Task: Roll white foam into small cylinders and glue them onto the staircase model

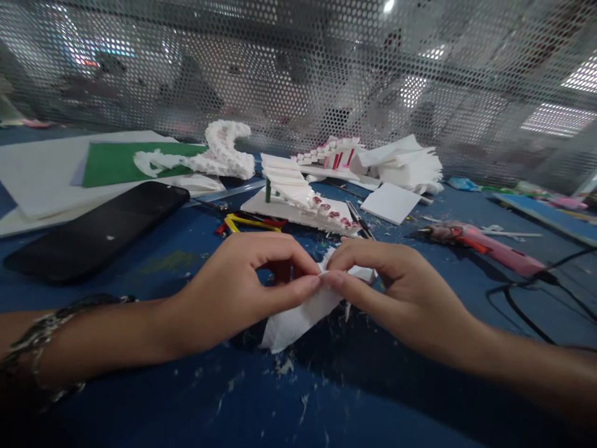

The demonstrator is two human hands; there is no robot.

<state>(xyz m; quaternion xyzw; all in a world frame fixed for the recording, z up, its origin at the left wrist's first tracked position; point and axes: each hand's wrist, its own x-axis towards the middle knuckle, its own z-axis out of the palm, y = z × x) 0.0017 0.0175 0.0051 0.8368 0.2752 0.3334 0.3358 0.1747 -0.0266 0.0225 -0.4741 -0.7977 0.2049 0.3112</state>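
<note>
My left hand (261, 283) and my right hand (396, 280) meet at the middle of the blue table, thumbs and forefingers pinched together. Between the fingertips is a thin white sheet of tissue paper (296, 320), its lower part hanging toward the table. The exact bit under the fingertips is mostly hidden. Just beyond my hands stands a small white model (289, 180) with a ridged slope, a green post and a row of dark red discs. Yellow-handled scissors (237, 221) lie past my left hand.
A black phone (100, 230) lies at left, near a green sheet (112, 165) and a curved white textured piece (226, 149). At right are a pink glue gun (494, 249) with its cable, and a stack of white tissues (405, 165). A perforated metal screen (280, 74) rises behind.
</note>
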